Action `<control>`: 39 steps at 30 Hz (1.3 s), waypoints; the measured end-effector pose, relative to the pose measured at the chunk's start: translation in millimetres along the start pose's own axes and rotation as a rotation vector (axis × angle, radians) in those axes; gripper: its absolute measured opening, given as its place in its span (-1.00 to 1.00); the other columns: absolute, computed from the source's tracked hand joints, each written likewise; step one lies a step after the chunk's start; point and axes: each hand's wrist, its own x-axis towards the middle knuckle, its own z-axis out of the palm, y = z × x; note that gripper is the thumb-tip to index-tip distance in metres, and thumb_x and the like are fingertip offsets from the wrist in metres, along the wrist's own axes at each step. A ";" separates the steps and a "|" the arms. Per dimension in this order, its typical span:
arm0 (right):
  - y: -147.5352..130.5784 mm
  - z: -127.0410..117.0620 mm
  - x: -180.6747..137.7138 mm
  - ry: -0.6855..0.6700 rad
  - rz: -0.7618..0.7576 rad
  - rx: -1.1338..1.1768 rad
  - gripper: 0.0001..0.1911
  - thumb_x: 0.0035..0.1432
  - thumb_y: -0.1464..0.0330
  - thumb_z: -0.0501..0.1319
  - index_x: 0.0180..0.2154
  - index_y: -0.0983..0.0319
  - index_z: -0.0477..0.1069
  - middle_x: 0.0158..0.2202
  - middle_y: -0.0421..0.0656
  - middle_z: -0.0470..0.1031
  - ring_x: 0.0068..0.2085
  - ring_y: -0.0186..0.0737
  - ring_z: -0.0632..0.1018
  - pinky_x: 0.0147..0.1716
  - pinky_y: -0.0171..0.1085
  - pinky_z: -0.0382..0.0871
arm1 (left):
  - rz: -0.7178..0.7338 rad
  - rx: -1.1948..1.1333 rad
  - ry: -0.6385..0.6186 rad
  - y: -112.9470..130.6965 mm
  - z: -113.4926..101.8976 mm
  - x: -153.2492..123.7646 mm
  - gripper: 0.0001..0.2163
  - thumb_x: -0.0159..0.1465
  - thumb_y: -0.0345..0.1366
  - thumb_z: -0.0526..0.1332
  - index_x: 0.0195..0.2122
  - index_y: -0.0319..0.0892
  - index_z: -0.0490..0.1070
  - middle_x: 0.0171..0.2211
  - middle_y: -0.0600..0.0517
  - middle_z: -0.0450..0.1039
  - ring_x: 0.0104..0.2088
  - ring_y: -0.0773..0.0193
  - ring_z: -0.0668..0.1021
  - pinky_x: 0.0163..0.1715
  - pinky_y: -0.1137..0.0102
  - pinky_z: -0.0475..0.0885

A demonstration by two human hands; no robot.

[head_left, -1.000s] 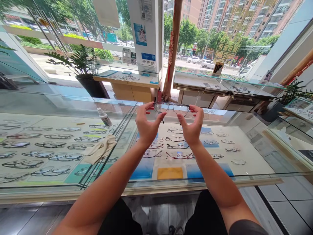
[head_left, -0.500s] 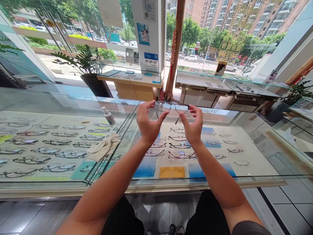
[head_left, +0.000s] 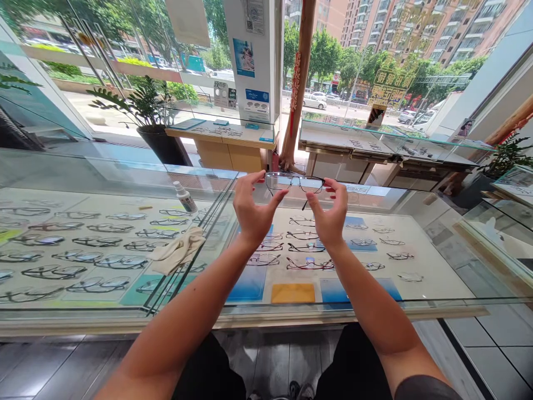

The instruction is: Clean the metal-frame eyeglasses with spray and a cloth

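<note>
A pair of dark-rimmed eyeglasses is held up above the glass counter, lenses facing me. My left hand pinches its left end between thumb and fingers. At the opposite end, my right hand grips the frame the same way. The temple arms hang below the lenses, partly hidden by the thumbs. Beneath the hands, several more glasses lie in rows inside the display case.
On the glass counter to the left stand a spray bottle and a crumpled beige cloth. An orange-yellow pouch lies in the case near its front. A potted plant and further showcases stand beyond.
The eyeglasses have shifted slightly right and tilted a little, with both hands still on them. The right hand moved marginally right. The bottle and cloth stay put.
</note>
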 end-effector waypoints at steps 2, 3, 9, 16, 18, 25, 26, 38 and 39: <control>-0.6 -0.4 0.3 0.011 -0.011 -0.001 -0.45 0.37 -0.04 0.42 0.19 0.12 0.47 0.12 -0.02 0.58 0.08 0.01 0.58 0.12 0.08 0.50 | 0.006 -0.013 -0.003 -0.3 0.1 -0.3 -0.46 0.33 0.14 0.53 0.13 -0.14 0.57 -0.04 -0.11 0.66 -0.09 0.08 0.69 -0.12 0.18 0.57; -0.9 -0.5 0.5 0.014 -0.014 -0.006 -0.46 0.37 -0.04 0.42 0.20 0.11 0.47 0.12 -0.02 0.58 0.07 0.01 0.58 0.12 0.08 0.50 | -0.001 -0.014 -0.009 -0.3 0.1 -0.4 -0.46 0.33 0.14 0.52 0.13 -0.14 0.57 -0.04 -0.11 0.67 -0.09 0.08 0.69 -0.12 0.18 0.57; -2.4 -0.4 1.3 0.025 -0.028 -0.022 -0.46 0.38 -0.03 0.41 0.20 0.11 0.47 0.11 -0.03 0.57 0.07 0.00 0.58 0.12 0.07 0.50 | -0.047 0.001 -0.047 0.0 -1.3 -0.5 -0.43 0.33 0.20 0.50 0.13 -0.14 0.56 -0.04 -0.12 0.67 -0.07 0.05 0.70 -0.07 0.14 0.58; 0.2 0.4 0.5 0.019 -0.042 -0.028 -0.47 0.40 -0.02 0.40 0.22 0.11 0.45 0.13 -0.01 0.57 0.09 0.02 0.58 0.12 0.08 0.50 | -0.027 0.012 -0.035 -0.8 -1.7 -1.2 -0.44 0.32 0.18 0.51 0.13 -0.13 0.56 -0.04 -0.12 0.67 -0.06 0.04 0.70 -0.08 0.14 0.58; 0.3 0.4 0.5 0.016 -0.031 -0.011 -0.47 0.39 -0.01 0.40 0.22 0.11 0.46 0.13 -0.01 0.57 0.09 0.03 0.58 0.13 0.10 0.49 | -0.037 0.017 -0.038 -0.7 -1.9 -1.1 -0.43 0.32 0.20 0.50 0.13 -0.12 0.56 -0.04 -0.13 0.67 -0.06 0.03 0.70 -0.07 0.13 0.58; 0.0 0.1 0.5 0.010 -0.027 -0.042 -0.44 0.41 -0.06 0.38 0.22 0.11 0.45 0.15 0.01 0.58 0.10 0.03 0.59 0.13 0.10 0.50 | -0.039 0.019 -0.043 0.1 -2.6 -0.8 -0.43 0.32 0.20 0.50 0.13 -0.12 0.55 -0.04 -0.12 0.66 -0.05 0.03 0.70 -0.06 0.13 0.57; 0.4 0.1 0.4 0.009 -0.030 -0.041 -0.44 0.41 -0.06 0.38 0.22 0.12 0.45 0.15 0.01 0.58 0.10 0.03 0.59 0.13 0.09 0.50 | -0.026 0.014 -0.036 0.0 -2.6 -0.8 -0.44 0.32 0.17 0.51 0.14 -0.12 0.55 -0.04 -0.12 0.66 -0.06 0.03 0.69 -0.06 0.13 0.57; -0.8 -0.8 0.9 0.007 -0.023 -0.033 -0.44 0.40 -0.08 0.39 0.22 0.10 0.45 0.15 0.00 0.58 0.10 0.04 0.59 0.14 0.11 0.50 | -0.053 0.015 -0.058 -2.2 -2.0 -1.8 -0.43 0.33 0.20 0.50 0.14 -0.11 0.55 -0.03 -0.13 0.67 -0.05 0.02 0.69 -0.04 0.11 0.57; -1.1 -0.9 1.1 0.013 -0.030 -0.033 -0.44 0.39 -0.08 0.39 0.22 0.10 0.45 0.14 0.00 0.58 0.10 0.04 0.59 0.13 0.11 0.50 | -0.056 0.015 -0.058 -2.7 -1.8 -2.0 -0.43 0.33 0.21 0.49 0.14 -0.11 0.55 -0.03 -0.13 0.68 -0.05 0.02 0.70 -0.04 0.11 0.57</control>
